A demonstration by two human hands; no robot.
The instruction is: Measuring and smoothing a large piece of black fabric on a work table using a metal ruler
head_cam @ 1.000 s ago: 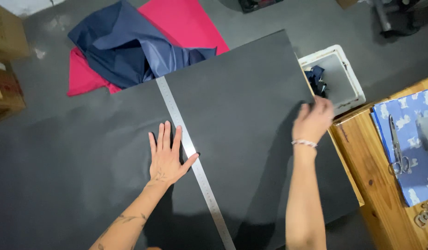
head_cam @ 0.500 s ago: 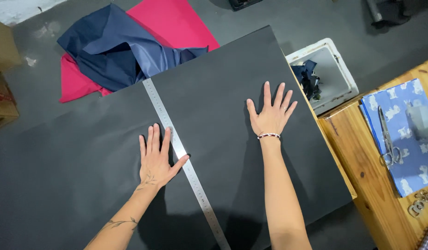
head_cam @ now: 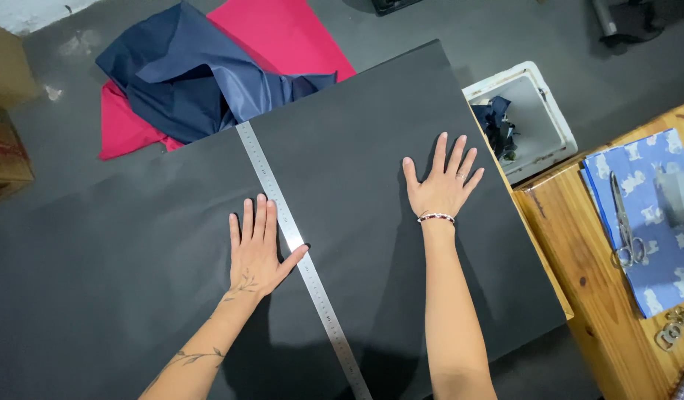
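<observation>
A large sheet of black fabric (head_cam: 357,133) lies spread flat over a work surface. A long metal ruler (head_cam: 272,185) runs across it from the upper left toward the lower right. My left hand (head_cam: 255,250) lies flat on the fabric just left of the ruler, fingers spread, thumb touching the ruler's edge. My right hand (head_cam: 440,181) presses flat on the fabric to the right of the ruler, fingers apart, with a beaded bracelet at the wrist. Neither hand holds anything.
Crumpled navy fabric (head_cam: 194,74) lies on red fabric (head_cam: 283,33) at the top. A white bin (head_cam: 549,126) with dark scraps stands at the right. On a wooden table (head_cam: 579,244) lie blue patterned cloth (head_cam: 660,222) and scissors (head_cam: 625,218). Cardboard boxes (head_cam: 5,148) sit far left.
My right hand came in from the fabric's right edge and now lies flat and spread on the black fabric. My left hand has stayed flat beside the ruler.
</observation>
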